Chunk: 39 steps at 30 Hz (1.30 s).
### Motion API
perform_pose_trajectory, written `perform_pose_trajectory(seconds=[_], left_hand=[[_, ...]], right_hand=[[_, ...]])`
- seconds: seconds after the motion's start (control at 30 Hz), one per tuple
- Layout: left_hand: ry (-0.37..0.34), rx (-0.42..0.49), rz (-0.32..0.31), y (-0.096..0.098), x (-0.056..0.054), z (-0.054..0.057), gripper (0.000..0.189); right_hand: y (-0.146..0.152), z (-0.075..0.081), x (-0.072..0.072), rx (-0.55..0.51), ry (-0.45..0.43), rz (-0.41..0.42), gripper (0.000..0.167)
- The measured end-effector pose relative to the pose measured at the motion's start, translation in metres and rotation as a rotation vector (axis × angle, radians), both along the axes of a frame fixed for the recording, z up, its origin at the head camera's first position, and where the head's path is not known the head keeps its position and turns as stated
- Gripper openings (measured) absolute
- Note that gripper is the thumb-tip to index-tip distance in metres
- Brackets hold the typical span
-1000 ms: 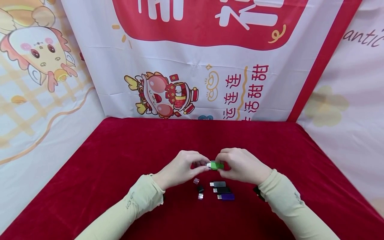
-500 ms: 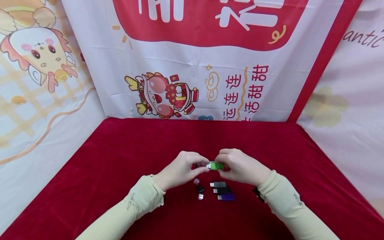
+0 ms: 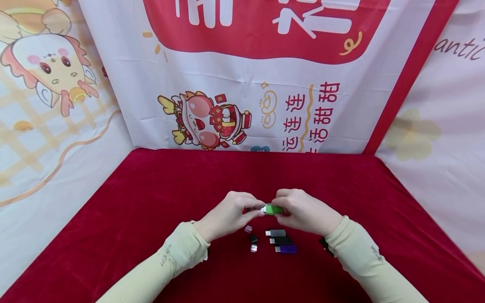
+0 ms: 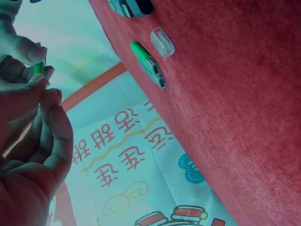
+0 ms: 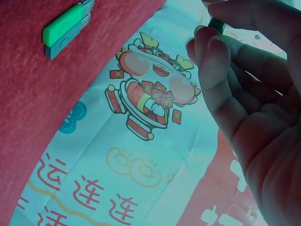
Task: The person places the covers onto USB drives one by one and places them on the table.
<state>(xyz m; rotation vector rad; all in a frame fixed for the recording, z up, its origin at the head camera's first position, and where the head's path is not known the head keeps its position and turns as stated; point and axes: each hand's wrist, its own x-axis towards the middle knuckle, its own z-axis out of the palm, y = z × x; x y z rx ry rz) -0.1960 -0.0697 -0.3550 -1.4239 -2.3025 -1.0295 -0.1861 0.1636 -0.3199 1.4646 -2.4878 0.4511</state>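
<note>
In the head view, my right hand (image 3: 303, 211) pinches a green USB stick (image 3: 273, 209) by its body, its metal plug pointing left. My left hand (image 3: 232, 213) pinches a small clear cap (image 3: 262, 207) at the plug end, largely hidden by the fingertips. Both hands are held close together over the red cloth. Only a sliver of the held stick (image 4: 39, 68) shows between the fingers in the left wrist view. Curled fingers cover most of it in the right wrist view, where my right hand (image 5: 254, 94) fills the right side.
Closer to me lie a grey USB stick (image 3: 277, 232), a black one (image 3: 281, 240) and a purple one (image 3: 287, 249). Left of them are a clear cap (image 3: 248, 229), a black cap (image 3: 253, 239) and another clear cap (image 3: 254, 248). Printed curtains (image 3: 242, 71) enclose the red cloth (image 3: 170, 181).
Both hands keep almost the same place and hold. They shift down very slightly in the head view; the loose sticks and caps stay where they were.
</note>
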Motion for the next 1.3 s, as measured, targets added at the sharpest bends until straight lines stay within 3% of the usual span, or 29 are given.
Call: perform_pose_trajectory(seconds=[0.9,1.3], left_hand=[[0.043,-0.018,0.01,-0.001,0.0023,0.0017,0.023],[-0.081,-0.055,0.071,0.0033,0.0038,0.0001,0.021]], right_hand=[[-0.0011,-0.0011,0.0017,0.001,0.057,0.032,0.015],[0.0005,-0.0042,-0.0018,0.004,0.042,-0.032,0.015]])
